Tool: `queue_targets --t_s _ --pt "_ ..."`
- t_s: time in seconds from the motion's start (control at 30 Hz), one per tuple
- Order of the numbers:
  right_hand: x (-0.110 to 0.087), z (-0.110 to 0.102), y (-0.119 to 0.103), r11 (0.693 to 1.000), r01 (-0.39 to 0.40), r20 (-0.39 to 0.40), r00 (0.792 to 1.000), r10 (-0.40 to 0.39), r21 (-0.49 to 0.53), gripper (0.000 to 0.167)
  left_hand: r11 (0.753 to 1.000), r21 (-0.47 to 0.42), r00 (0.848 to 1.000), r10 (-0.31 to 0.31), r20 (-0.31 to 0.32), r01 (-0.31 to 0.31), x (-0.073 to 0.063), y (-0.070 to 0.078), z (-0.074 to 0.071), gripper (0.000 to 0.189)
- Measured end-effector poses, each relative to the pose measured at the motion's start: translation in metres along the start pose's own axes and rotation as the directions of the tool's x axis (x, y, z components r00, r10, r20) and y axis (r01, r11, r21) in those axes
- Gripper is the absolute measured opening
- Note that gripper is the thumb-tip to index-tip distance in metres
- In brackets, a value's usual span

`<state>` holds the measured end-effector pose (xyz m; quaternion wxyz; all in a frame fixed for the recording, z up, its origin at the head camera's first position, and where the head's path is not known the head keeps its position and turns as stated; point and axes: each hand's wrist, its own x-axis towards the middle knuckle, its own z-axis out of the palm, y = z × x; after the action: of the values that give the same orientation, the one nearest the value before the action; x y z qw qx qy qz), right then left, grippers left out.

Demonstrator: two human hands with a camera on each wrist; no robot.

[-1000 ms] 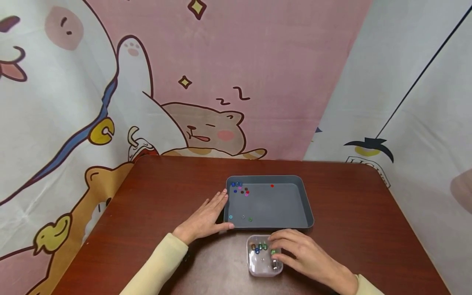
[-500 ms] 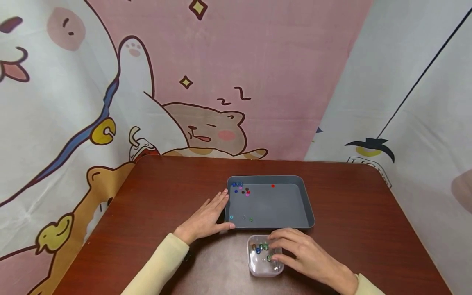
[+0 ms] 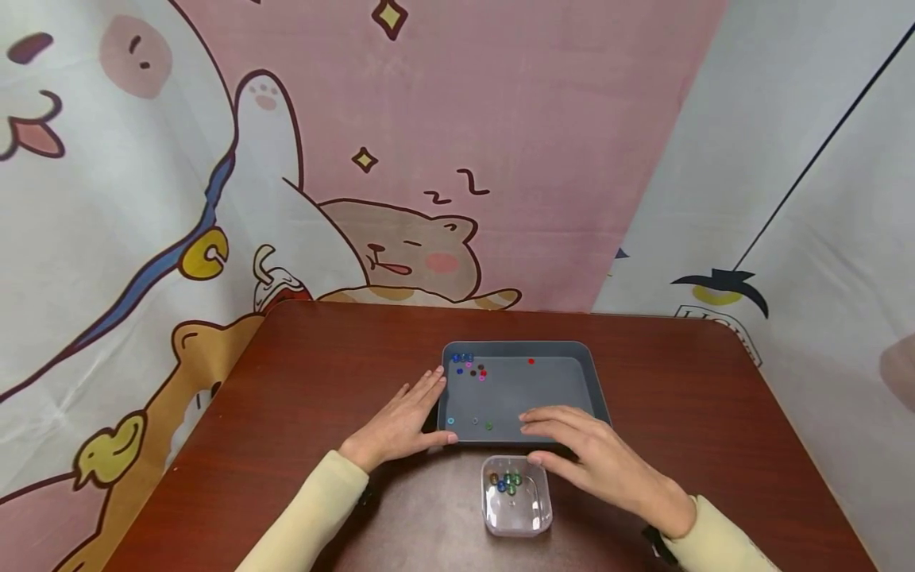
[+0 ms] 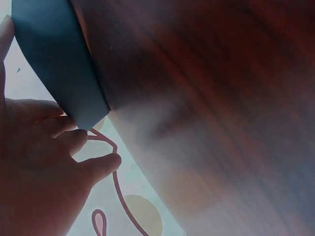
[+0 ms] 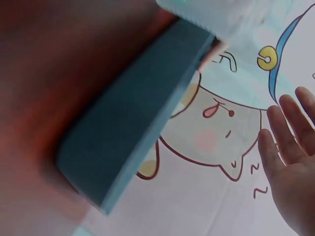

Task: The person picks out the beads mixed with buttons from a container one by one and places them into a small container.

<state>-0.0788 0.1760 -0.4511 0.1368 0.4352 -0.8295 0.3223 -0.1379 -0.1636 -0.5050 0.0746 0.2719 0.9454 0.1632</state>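
Note:
A grey tray (image 3: 543,389) lies on the table, with several small coloured beads and blue marbles (image 3: 463,357) in it. My left hand (image 3: 397,423) rests against its left side, fingers straight; the left wrist view shows this hand (image 4: 44,157) beside the tray wall (image 4: 59,59). In front of the tray stands a clear plastic box (image 3: 516,526) holding several glass marbles (image 3: 511,489), grouped toward its back left. Above the tray's front edge hovers my right hand (image 3: 608,457), fingers extended, with nothing visible in it. Its fingers (image 5: 283,130) also look straight in the right wrist view.
A dark red-brown wooden table (image 3: 343,349) bears everything. Behind it hangs a cartoon-printed cloth (image 3: 543,159). Inside the tray, a lone red bead (image 3: 531,361) lies near the back wall, and a green one (image 3: 489,427) near the front.
My right hand has lifted from the clear box and moved forward over the tray's front edge. A green marble in the box has moved left to the others. My left hand stays put.

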Motion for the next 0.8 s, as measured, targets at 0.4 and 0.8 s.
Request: queue_targets --t_s 0.4,0.8 --pt "0.051 -0.010 0.020 0.998 -0.009 0.045 0.999 0.012 -0.061 0.037 1.000 -0.029 1.000 -0.011 -0.026 0.010 0.006 -0.001 -0.004 0.100" --pt "0.091 0.015 0.050 0.990 -0.124 0.170 0.976 0.134 -0.068 0.041 0.998 -0.057 0.999 -0.029 -0.017 0.028 0.015 -0.001 -0.005 0.103"
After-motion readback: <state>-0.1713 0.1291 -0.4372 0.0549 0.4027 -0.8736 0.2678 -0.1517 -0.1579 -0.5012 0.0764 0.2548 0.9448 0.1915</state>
